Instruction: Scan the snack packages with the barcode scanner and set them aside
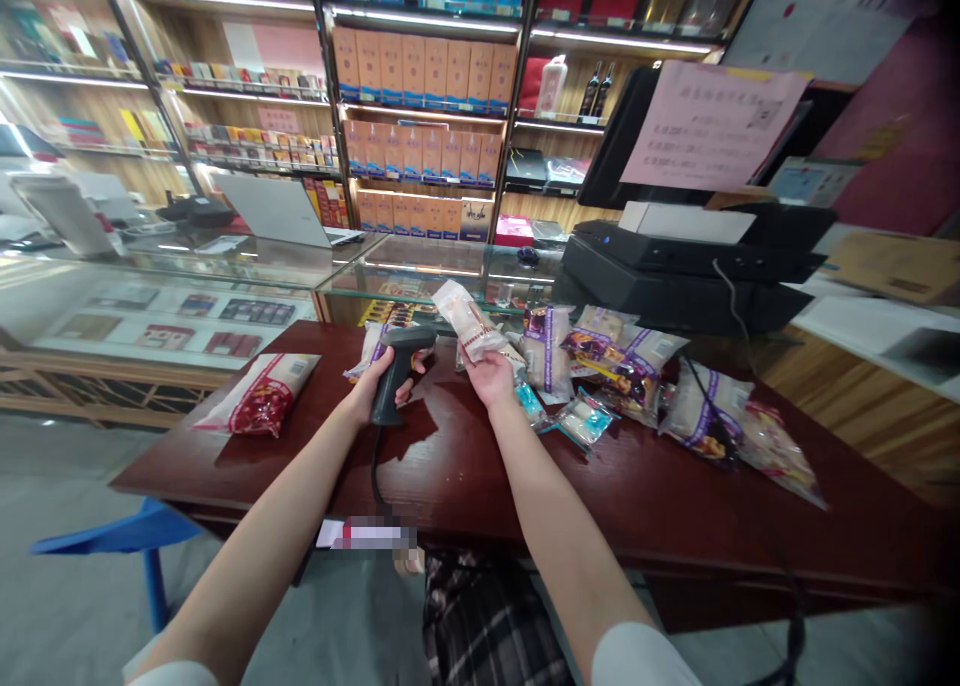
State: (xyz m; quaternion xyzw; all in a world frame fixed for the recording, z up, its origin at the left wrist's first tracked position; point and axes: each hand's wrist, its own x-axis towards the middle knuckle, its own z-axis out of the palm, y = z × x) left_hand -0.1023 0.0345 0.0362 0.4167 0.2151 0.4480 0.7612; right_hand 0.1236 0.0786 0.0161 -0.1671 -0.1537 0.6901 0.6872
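Dark-red table (pixel 457 476), lit shelves (pixel 426 18) behind the glass counter (pixel 360 277)! Left hand (pixel 367 391) wrapped round a black scanner (pixel 390 381), right hand (pixel 491 376) clasping a pale packet (pixel 466 316) over the table, contents hard to make out; purple-banded bags (pixel 547 351) crowd rightward, a black cord (pixel 709 403) crossing one.

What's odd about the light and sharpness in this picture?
Head view: light strips glow along the shelves; glare streaks the glass counter; a shadow falls on the table near the scanner; the edges look stretched and soft, the right border dark; a pixelated patch hides detail at the table edge.
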